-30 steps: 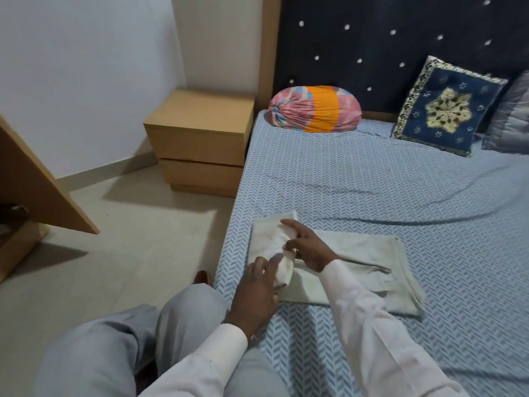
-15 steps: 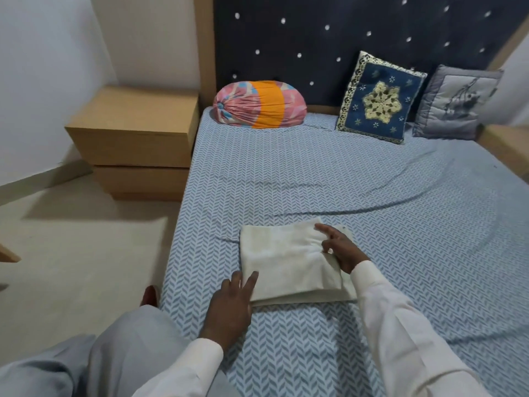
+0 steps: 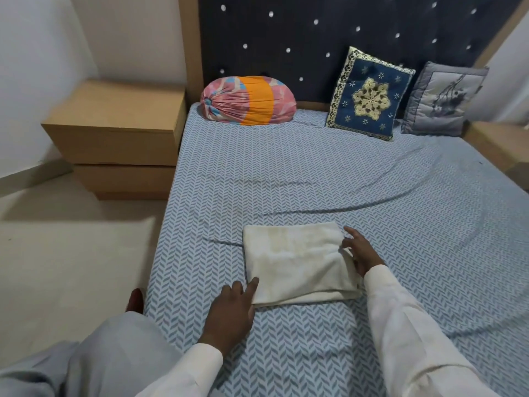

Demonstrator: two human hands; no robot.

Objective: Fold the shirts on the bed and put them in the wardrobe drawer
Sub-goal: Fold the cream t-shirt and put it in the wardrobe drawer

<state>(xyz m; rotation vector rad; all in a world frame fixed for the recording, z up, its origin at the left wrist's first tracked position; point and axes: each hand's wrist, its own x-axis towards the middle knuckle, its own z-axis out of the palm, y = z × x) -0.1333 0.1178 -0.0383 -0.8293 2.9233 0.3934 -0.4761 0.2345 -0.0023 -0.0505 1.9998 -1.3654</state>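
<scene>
A cream shirt (image 3: 294, 262) lies folded into a neat rectangle on the blue herringbone bed sheet (image 3: 315, 179), near the bed's front left edge. My left hand (image 3: 232, 310) rests flat on the sheet at the shirt's near left corner, with fingertips touching its edge. My right hand (image 3: 359, 253) lies along the shirt's right side, fingers straight and spread, touching the fold. Neither hand grips the cloth. The wardrobe drawer is out of view.
A pink and orange bolster (image 3: 247, 101), a blue embroidered cushion (image 3: 369, 94) and a grey cushion (image 3: 442, 103) lean at the dark headboard. A wooden bedside cabinet (image 3: 117, 133) stands left of the bed. My knees (image 3: 108, 356) are at the bed's left edge.
The long half-folded shirt has been folded over into a compact rectangle. Both hands let go of the cloth and now lie flat at its sides. The view swung right.
</scene>
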